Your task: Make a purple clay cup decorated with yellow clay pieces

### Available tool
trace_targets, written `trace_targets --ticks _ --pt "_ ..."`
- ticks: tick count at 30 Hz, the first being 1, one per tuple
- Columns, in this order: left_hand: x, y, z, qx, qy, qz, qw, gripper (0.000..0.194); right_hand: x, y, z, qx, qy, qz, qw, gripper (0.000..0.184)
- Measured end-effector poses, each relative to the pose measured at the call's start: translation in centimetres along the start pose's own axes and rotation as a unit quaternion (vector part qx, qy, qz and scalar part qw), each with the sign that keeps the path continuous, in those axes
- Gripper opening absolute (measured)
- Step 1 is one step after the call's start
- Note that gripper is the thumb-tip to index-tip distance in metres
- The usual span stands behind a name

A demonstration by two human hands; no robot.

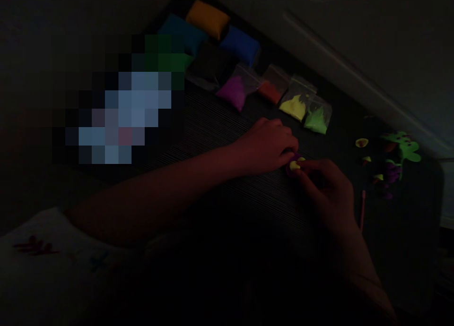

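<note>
The scene is very dark. A small purple clay piece (290, 172) with yellow clay (294, 165) on it lies between my two hands, close to the table surface. My left hand (271, 144) comes in from the left with its fingers curled, gripping the purple piece's far edge. From the right, my right hand (329, 189) pinches the yellow clay with thumb and forefinger. The fingers hide part of the piece, so its full shape cannot be made out.
Clay bags lie along the back: orange (207, 19), blue (241, 45), magenta (233, 92), red (271, 90), yellow (293, 107) and green (316, 120). At right are a green clay shape (409, 151), purple clay balls (392, 172) and a pink stick (362, 210). A blurred patch covers the left.
</note>
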State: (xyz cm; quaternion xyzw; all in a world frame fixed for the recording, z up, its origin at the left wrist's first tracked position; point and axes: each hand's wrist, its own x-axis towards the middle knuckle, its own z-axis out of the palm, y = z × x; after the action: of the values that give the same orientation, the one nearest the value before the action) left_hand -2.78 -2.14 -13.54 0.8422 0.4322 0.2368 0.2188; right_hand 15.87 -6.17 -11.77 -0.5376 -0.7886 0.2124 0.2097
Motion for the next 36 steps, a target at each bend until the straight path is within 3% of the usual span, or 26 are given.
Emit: trace_targets --ticks 5,15,27,31,36 --pt "0.0 -0.1 -0.1 -0.027 0.020 -0.003 0.999 0.019 -0.2 0.1 -0.5 0.018 0.020 0.010 1.000 0.025" --pt "-0.3 0.5 -0.6 -0.082 0.016 0.077 0.994 0.014 0.1 1.5 -1.8 0.061 0.109 0.085 0.988 0.018" --pt "-0.2 0.3 -0.2 -0.069 -0.001 0.061 0.996 0.011 0.1 1.9 -2.5 0.103 0.130 0.032 0.986 0.017" --pt "-0.2 0.4 -0.8 -0.068 -0.012 0.022 0.997 0.022 0.3 2.0 -2.7 0.096 0.107 0.040 0.989 0.020" --pt "-0.1 0.2 -1.7 0.002 -0.092 -0.001 0.996 0.042 0.2 2.5 -2.2 0.006 -0.005 0.020 1.000 0.027"
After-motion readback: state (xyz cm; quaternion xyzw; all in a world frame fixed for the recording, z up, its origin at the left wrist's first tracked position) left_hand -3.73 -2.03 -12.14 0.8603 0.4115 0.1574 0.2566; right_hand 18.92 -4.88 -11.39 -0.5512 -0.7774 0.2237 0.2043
